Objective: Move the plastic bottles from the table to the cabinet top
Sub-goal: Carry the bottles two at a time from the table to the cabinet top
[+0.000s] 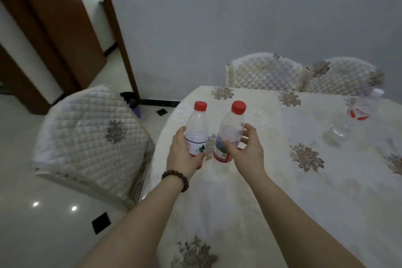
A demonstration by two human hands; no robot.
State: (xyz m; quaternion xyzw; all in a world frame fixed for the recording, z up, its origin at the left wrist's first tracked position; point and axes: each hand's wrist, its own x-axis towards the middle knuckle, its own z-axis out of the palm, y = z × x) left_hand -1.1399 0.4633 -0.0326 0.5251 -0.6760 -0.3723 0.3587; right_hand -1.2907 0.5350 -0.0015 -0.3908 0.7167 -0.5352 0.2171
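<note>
Plastic bottles: your left hand [183, 154] grips one red-capped bottle [196, 128], right hand [245, 150] pinches another [228, 132], both mid-frame over the table [239, 191] edge, upright for carrying; cabinet unseen.

I'm standing in a home, a dining room by the look of it. In front of me a round tabletop [250, 180] wears a cream cloth with grey flower motifs. Quilted covers in the same pattern dress the chair [91, 137] on my left and two more chairs [302, 74] against the plain pale wall [217, 17]. Glossy white floor tiles [43, 224] with small black insets shine underfoot, and a brown wooden door [54, 28] stands open at left.
</note>
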